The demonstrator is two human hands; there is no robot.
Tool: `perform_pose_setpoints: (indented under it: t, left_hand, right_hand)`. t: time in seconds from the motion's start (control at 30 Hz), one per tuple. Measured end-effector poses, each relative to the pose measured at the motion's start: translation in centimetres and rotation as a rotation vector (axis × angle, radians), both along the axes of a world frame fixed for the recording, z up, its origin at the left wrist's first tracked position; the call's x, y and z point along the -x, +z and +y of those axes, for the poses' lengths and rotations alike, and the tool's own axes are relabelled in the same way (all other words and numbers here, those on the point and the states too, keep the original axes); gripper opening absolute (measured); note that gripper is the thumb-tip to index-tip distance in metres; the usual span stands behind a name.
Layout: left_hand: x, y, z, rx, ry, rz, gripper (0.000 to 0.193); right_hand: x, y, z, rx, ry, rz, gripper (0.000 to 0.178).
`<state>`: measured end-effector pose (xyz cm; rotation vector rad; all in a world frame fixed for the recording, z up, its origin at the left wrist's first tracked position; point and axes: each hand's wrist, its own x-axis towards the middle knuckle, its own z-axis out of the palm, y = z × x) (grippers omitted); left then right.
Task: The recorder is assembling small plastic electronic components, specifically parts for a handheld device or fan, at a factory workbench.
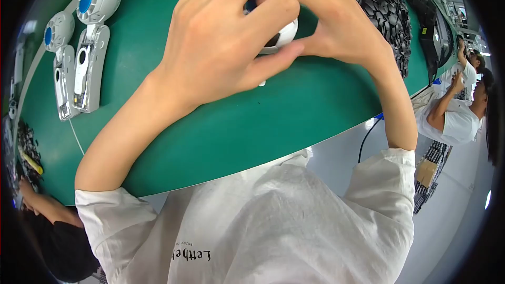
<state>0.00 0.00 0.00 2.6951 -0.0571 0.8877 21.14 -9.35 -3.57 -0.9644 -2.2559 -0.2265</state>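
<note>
Both hands close round a white handheld fan (286, 35) at the top of the view. Its round head shows only in part, with a bit of blue between the fingers. My left hand (215, 42) covers most of it, the index finger bent over the top and the thumb along the near rim. From the other side my right hand (336, 23) grips it, its thumb meeting the left thumb. The right fingertips are hidden behind the left hand. A tiny white piece (262, 83) lies on the green table just below the hands.
Two similar fans with blue centres, one white and silver fan (97, 2) and another fan (59, 31), lie at the left. Many loose black pieces (381, 10) are heaped at the right, beside a black bin (428, 31). Co-workers sit at both sides.
</note>
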Motion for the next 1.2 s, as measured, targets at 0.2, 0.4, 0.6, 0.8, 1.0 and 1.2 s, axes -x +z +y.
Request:
perform_pose_setpoints:
  t: [0.2,0.4,0.6,0.8,1.0,1.2]
  left_hand:
    - [0.1,-0.7,0.6,-0.07,0.03,-0.221,0.038]
    - [-1.0,-0.4,0.4,-0.007,0.081,-0.267,0.04]
    - [-1.4,-0.2,0.7,-0.154,0.048,-0.262,0.039]
    - [-1.5,0.0,0.9,-0.179,0.04,-0.231,0.039]
    - [-6.7,-2.9,3.4,-0.1,-0.329,-0.882,0.039]
    - [-2.0,-0.9,1.5,-0.157,0.077,-0.24,0.04]
  right_hand:
    - [0.9,-0.9,1.2,-0.187,-0.041,0.094,0.063]
    - [1.0,-2.3,2.6,-0.38,-0.025,0.237,0.058]
    - [1.3,-2.5,2.4,-0.416,-0.039,0.233,0.056]
    - [1.4,-2.5,2.1,-0.399,-0.069,0.215,0.057]
    - [1.6,-2.2,2.6,-0.404,-0.054,0.196,0.059]
    - [1.5,-2.1,1.8,-0.371,-0.077,0.194,0.059]
